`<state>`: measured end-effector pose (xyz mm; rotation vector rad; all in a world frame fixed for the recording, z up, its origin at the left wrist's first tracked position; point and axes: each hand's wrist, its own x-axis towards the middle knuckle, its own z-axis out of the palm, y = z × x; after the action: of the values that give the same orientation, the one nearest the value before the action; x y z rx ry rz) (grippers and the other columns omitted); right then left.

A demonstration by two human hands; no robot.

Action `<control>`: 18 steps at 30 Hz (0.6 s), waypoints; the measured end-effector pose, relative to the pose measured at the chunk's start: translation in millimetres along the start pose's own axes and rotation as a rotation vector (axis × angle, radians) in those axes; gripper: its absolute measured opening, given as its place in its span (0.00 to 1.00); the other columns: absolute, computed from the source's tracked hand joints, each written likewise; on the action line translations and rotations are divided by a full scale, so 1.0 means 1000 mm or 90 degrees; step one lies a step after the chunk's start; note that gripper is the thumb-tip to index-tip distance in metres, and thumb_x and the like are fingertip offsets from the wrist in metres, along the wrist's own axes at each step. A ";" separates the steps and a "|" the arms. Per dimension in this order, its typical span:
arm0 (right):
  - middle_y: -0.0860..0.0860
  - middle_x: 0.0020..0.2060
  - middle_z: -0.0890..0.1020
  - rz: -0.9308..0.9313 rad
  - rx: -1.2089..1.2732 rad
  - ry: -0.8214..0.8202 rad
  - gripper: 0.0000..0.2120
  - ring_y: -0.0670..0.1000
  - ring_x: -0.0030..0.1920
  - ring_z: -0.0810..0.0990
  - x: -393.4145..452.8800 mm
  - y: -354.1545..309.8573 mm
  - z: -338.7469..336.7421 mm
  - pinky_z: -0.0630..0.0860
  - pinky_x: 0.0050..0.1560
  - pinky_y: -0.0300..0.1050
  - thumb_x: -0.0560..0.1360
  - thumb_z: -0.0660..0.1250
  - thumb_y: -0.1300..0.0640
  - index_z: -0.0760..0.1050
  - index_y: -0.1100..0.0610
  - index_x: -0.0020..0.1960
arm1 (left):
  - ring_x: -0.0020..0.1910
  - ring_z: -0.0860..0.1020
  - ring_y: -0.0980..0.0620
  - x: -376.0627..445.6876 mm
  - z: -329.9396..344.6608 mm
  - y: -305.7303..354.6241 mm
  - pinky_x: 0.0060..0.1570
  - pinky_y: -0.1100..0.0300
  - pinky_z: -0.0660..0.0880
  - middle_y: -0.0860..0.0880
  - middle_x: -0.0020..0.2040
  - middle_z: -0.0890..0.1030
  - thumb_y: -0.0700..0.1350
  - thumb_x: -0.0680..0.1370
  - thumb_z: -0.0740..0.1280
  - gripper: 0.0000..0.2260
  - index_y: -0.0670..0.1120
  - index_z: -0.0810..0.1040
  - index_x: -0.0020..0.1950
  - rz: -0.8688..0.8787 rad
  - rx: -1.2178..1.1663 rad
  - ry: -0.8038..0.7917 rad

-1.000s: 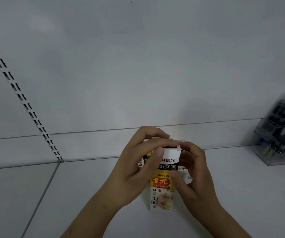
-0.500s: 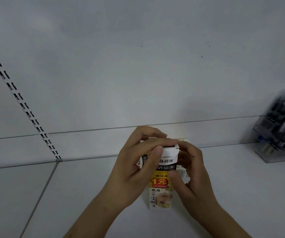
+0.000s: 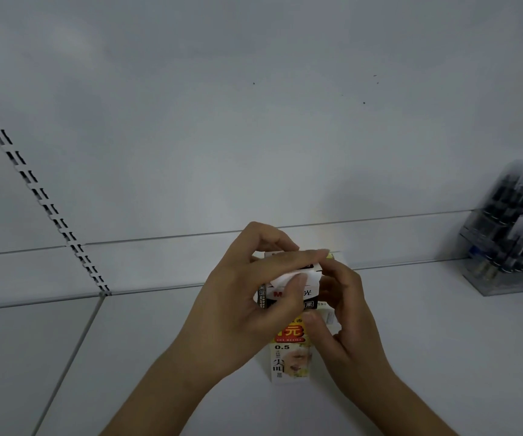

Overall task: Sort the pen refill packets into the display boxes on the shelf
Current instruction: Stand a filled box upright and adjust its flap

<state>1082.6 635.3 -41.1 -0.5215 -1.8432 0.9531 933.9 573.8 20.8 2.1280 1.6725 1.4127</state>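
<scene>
Two hands work at the top of one upright refill box, a narrow white and yellow carton standing on the white shelf, just in front of the back wall. The left hand wraps around the box's upper left side: its forefinger lies straight across the top edge, and its thumb presses on a white top flap. Half a second ago that thumb sat lower, on the printed front panel under the closed white top; now the flap shows bent forward beneath it, a change from the flat top seen earlier. The right hand curls round the box's right side, its thumb on the front panel near the red price mark, much as before. The box itself has stayed in the same place on the shelf. Far right, well apart from the hands, a clear display box of dark pens stands against the wall, blurred. A slotted shelf upright runs diagonally on the left.
</scene>
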 end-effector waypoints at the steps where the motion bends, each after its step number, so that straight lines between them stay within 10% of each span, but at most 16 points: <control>1: 0.37 0.57 0.76 0.001 0.000 -0.002 0.24 0.49 0.58 0.79 0.000 0.000 0.000 0.78 0.53 0.42 0.73 0.63 0.46 0.61 0.28 0.64 | 0.57 0.76 0.55 0.001 -0.001 0.001 0.49 0.70 0.75 0.57 0.55 0.72 0.50 0.78 0.62 0.14 0.59 0.80 0.62 0.001 0.029 -0.007; 18: 0.38 0.57 0.76 0.010 -0.011 -0.043 0.24 0.49 0.58 0.78 -0.003 0.003 -0.004 0.77 0.55 0.43 0.74 0.63 0.47 0.60 0.27 0.65 | 0.67 0.71 0.56 -0.004 -0.007 -0.014 0.56 0.63 0.75 0.55 0.67 0.71 0.56 0.81 0.61 0.17 0.57 0.76 0.68 0.105 0.120 -0.101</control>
<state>1087.7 636.4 -44.3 -0.5198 -1.9124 0.9765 918.9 573.0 13.9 2.4576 1.6635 1.1242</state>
